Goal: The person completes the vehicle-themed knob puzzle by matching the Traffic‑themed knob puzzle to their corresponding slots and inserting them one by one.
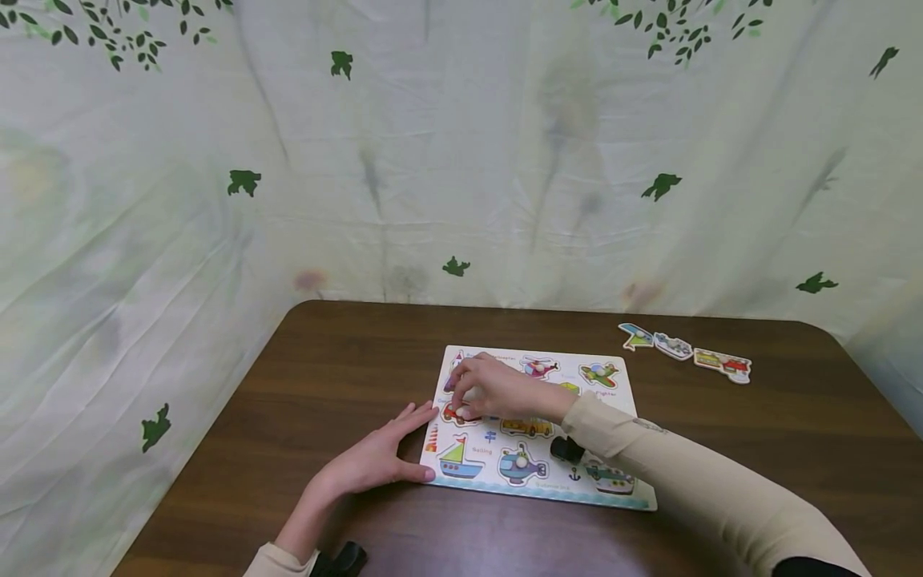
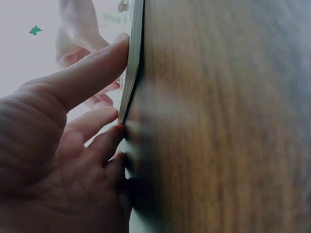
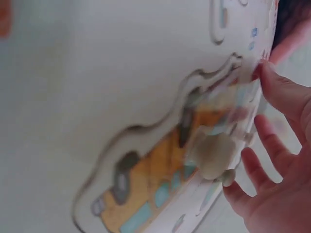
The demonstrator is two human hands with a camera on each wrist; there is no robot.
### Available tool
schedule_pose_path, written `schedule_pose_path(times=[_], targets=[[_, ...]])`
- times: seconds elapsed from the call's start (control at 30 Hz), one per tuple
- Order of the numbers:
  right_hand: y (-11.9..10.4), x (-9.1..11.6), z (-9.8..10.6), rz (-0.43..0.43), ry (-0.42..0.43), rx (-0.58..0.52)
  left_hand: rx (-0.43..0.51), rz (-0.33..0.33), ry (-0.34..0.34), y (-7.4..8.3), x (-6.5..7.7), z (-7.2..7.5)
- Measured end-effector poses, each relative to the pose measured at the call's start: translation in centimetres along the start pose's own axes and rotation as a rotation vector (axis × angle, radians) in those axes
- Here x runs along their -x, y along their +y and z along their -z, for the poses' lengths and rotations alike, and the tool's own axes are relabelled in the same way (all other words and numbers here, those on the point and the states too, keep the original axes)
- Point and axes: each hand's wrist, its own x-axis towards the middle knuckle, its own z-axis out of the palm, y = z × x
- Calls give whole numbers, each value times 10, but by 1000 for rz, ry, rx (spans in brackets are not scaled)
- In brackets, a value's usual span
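Note:
A white puzzle board (image 1: 490, 494) with vehicle pictures lies on the table. My right hand (image 1: 497, 386) reaches over its left part, thumb and forefinger tips together at the red car piece (image 1: 450, 415), pinching it; the fingers cover much of it. In the right wrist view the other fingers (image 3: 245, 155) spread close to small knobs, beside the yellow bus piece (image 3: 150, 174). My left hand (image 1: 375, 453) rests at the board's left edge, its fingers fairly straight and the thumb at the near corner. In the left wrist view that thumb (image 2: 97, 70) touches the board's edge (image 2: 130, 82).
Sailboat (image 1: 459, 461), submarine (image 1: 521, 465), helicopter (image 1: 539, 367) and plane (image 1: 598, 374) pieces show on the board. My right forearm (image 1: 692, 461) crosses its right side. Three loose pieces (image 1: 672, 346) lie beyond its far right corner on the brown table (image 1: 346, 361). A patterned curtain (image 1: 469, 160) hangs behind.

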Motion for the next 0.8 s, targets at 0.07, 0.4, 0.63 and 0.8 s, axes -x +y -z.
schedule_pose_path(times=[0.07, 0.4, 0.63, 0.8], targets=[[0, 0, 0, -8, -3, -6, -1, -2, 0, 0, 0, 0], [-1, -2, -2, -39, 10, 57, -12, -11, 6, -2, -1, 0], [-2, 8, -4, -8, 30, 78, -14, 14, -6, -3, -2, -2], [-5, 22, 4, 9, 87, 53, -13, 39, -2, -3, -3, -1]])
